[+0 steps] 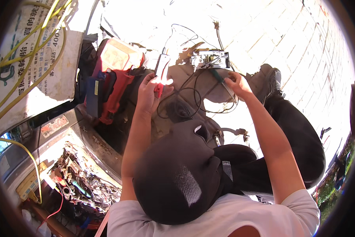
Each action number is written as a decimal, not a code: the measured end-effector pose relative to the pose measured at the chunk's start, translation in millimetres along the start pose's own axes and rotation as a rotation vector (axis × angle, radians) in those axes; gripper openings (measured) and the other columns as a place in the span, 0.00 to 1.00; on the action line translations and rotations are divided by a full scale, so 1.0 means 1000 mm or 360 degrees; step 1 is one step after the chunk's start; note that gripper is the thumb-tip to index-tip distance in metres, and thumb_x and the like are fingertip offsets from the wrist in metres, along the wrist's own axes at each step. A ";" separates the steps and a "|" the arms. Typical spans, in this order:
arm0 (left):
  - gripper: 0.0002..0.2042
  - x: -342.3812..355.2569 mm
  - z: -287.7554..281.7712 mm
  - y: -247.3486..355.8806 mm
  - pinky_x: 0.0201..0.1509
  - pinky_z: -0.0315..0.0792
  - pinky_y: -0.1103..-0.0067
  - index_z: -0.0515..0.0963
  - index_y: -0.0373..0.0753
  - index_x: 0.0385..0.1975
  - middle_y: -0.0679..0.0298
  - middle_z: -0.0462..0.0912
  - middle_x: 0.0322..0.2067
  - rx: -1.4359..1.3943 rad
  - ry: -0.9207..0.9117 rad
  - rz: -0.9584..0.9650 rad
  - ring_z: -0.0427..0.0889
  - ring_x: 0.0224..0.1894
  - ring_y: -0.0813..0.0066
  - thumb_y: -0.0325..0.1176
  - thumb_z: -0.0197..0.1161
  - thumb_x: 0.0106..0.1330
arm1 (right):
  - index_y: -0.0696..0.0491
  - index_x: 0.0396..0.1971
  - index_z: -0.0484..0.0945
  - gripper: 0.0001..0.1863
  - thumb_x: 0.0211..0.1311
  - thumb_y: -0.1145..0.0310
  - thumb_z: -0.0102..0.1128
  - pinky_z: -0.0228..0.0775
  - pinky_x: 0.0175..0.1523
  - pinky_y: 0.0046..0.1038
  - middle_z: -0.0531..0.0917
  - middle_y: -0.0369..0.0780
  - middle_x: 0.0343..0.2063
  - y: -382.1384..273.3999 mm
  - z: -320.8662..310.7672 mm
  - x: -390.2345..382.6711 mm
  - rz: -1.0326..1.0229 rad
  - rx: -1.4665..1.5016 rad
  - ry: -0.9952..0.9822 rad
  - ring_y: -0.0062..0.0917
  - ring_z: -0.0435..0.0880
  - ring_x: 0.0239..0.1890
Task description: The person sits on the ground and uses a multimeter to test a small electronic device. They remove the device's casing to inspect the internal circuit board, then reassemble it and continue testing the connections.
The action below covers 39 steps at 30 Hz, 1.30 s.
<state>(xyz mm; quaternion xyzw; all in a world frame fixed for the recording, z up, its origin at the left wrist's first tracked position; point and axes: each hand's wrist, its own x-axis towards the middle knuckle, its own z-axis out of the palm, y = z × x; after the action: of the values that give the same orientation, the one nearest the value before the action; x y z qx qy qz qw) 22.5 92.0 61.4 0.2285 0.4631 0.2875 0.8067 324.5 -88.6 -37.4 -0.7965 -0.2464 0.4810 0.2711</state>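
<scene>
My left hand is closed around a slim, dark-edged handheld device whose face is washed out by sun. A red piece shows at its lower end, near my fingers. My right hand pinches a green-handled tool with a thin shaft, perhaps a screwdriver; glare blurs its outline. Just beyond that hand lies an opened metal-cased electronic unit, its inner parts and wires exposed. Dark cables loop between my two hands, and a plug lies beyond the unit.
A red and black machine or case stands left of my left hand. Nearer, a bin of scrap parts sits beside a yellow cable. A printed board fills the upper left. Brightly sunlit paving stretches right, past my shoe.
</scene>
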 end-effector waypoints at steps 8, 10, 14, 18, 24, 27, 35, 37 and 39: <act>0.20 -0.041 -0.024 0.081 0.51 0.70 0.74 0.67 0.31 0.55 0.56 0.77 0.43 0.1841 0.0561 0.1659 0.76 0.45 0.67 0.31 0.62 0.66 | 0.63 0.54 0.75 0.30 0.60 0.55 0.63 0.71 0.57 0.33 0.81 0.52 0.49 -0.031 0.017 -0.014 -0.0346 -0.0120 -0.0040 0.38 0.82 0.51; 0.20 -0.007 -0.040 0.101 0.55 0.68 0.66 0.70 0.33 0.54 0.49 0.75 0.48 0.2241 0.0483 0.1826 0.74 0.49 0.50 0.30 0.63 0.63 | 0.64 0.52 0.76 0.30 0.59 0.54 0.63 0.72 0.57 0.32 0.83 0.52 0.47 -0.035 0.020 -0.020 -0.0391 -0.0145 -0.0067 0.38 0.83 0.50; 0.24 0.045 -0.070 0.104 0.54 0.70 0.60 0.70 0.43 0.58 0.55 0.76 0.48 0.3029 0.1243 0.1443 0.74 0.52 0.48 0.38 0.64 0.62 | 0.62 0.51 0.77 0.29 0.55 0.55 0.66 0.71 0.57 0.34 0.82 0.52 0.46 -0.028 0.018 -0.029 -0.0320 -0.0196 -0.0074 0.38 0.81 0.50; 0.28 0.053 -0.078 0.086 0.59 0.64 0.52 0.65 0.40 0.63 0.53 0.69 0.59 0.3346 0.1344 0.1076 0.68 0.61 0.50 0.45 0.58 0.65 | 0.60 0.56 0.73 0.32 0.52 0.60 0.67 0.68 0.60 0.37 0.78 0.52 0.50 -0.012 0.000 -0.021 -0.0346 -0.0502 0.0325 0.42 0.77 0.54; 0.17 0.020 -0.053 0.023 0.55 0.70 0.64 0.78 0.31 0.46 0.51 0.81 0.45 0.2785 0.0604 0.1798 0.77 0.48 0.51 0.36 0.62 0.63 | 0.53 0.68 0.55 0.46 0.50 0.62 0.69 0.58 0.68 0.41 0.65 0.48 0.63 -0.023 -0.019 0.029 -0.0407 -0.1079 0.0400 0.40 0.64 0.65; 0.26 0.009 -0.045 -0.053 0.55 0.70 0.65 0.76 0.28 0.50 0.46 0.81 0.45 0.2531 0.0186 0.0595 0.77 0.50 0.47 0.45 0.65 0.61 | 0.48 0.72 0.46 0.59 0.41 0.58 0.76 0.44 0.73 0.49 0.55 0.44 0.70 -0.037 -0.023 0.057 -0.0629 -0.1441 0.0083 0.43 0.55 0.70; 0.10 0.040 -0.038 -0.136 0.45 0.74 0.62 0.76 0.36 0.41 0.51 0.80 0.36 0.2676 0.0112 0.0444 0.80 0.39 0.46 0.34 0.55 0.67 | 0.47 0.67 0.57 0.51 0.39 0.65 0.74 0.44 0.72 0.50 0.64 0.38 0.64 -0.054 -0.008 0.077 -0.0595 -0.1638 -0.0112 0.34 0.60 0.68; 0.09 0.040 -0.035 -0.119 0.39 0.75 0.68 0.75 0.35 0.41 0.54 0.80 0.31 0.2116 -0.0151 0.0399 0.80 0.33 0.55 0.34 0.54 0.69 | 0.52 0.65 0.61 0.47 0.39 0.64 0.70 0.54 0.70 0.43 0.66 0.40 0.61 -0.063 -0.019 0.062 -0.0658 -0.1656 -0.0098 0.34 0.63 0.65; 0.10 0.031 -0.026 -0.097 0.27 0.68 0.81 0.76 0.35 0.42 0.62 0.77 0.22 0.1213 -0.0117 -0.0205 0.76 0.23 0.75 0.34 0.54 0.72 | 0.53 0.63 0.63 0.45 0.39 0.65 0.70 0.60 0.67 0.40 0.68 0.40 0.59 -0.078 -0.045 0.040 -0.0867 -0.1590 -0.0055 0.35 0.64 0.64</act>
<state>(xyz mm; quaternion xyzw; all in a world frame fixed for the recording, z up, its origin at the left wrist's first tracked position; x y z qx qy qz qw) 36.7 45.1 -31.4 0.4925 0.5208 0.0351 0.6964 371.5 -13.8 7.0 -0.7276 -0.6450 0.2317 -0.0283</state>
